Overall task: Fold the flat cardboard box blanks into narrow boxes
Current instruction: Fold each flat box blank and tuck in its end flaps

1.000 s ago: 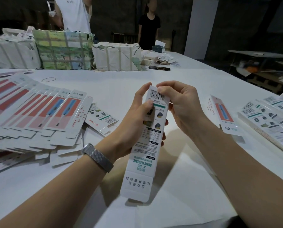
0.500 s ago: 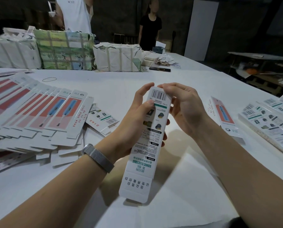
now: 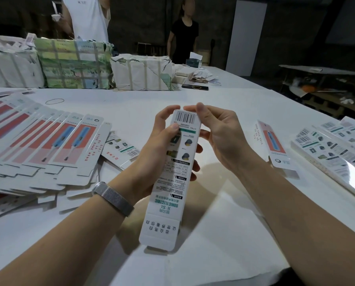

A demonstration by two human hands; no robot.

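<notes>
- Head view, centre of the frame: a narrow box, already squared up from its blank, is held tilted above the white table, barcode end farthest from the camera, printed face upward.
- The left hand grips the box along its left side; the thumb lies across the printed face just below the barcode, the index finger curls up beside the top left corner, and other fingertips show past the right edge.
- The right hand is at the top right of the box, fingers bent; its index finger and thumb meet the far end at the barcode corner, while the remaining fingers curl loosely beside the right edge. Whether they pinch a flap there cannot be told.
- The near end flap of the box, bearing dark characters, hangs open toward the lower centre.
- A metal mesh watch band sits on the left wrist.
- Left of the frame: a fanned spread of flat blanks with red and blue prints lies on the table.
- Right of centre: one folded box lies apart; at the right edge is a row of finished boxes.
- Upper left: wrapped bundles stand along the far table edge, with two people behind them.
</notes>
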